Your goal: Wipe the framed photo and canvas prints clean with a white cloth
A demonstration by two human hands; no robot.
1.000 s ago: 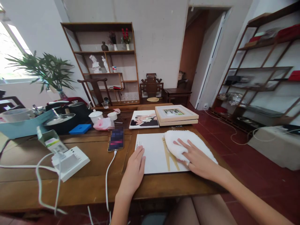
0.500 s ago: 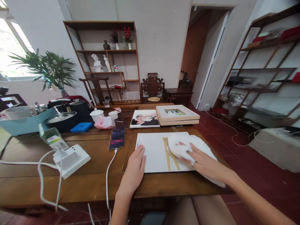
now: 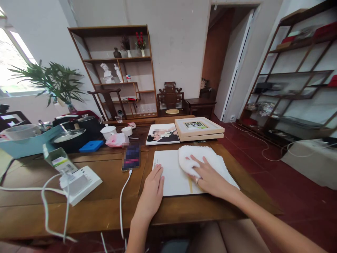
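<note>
A white flat board (image 3: 172,175) lies on the wooden table (image 3: 105,207) in front of me. My left hand (image 3: 152,191) rests flat on its near left corner, fingers stretched out. My right hand (image 3: 207,177) presses a fluffy white cloth (image 3: 200,158) down on the board, fingers spread over the cloth. A thin tan strip (image 3: 190,184) on the board shows just below the cloth.
Behind the board lie a printed canvas (image 3: 162,134) and stacked picture frames (image 3: 198,129). A phone (image 3: 131,157) on a white cable lies to the left. Further left are a white power strip (image 3: 79,181), a small carton (image 3: 59,160), pots and a blue tray. Shelves line the walls.
My right hand has slid the cloth leftward across the board, covering most of the tan strip. My left hand has stayed on the board's corner.
</note>
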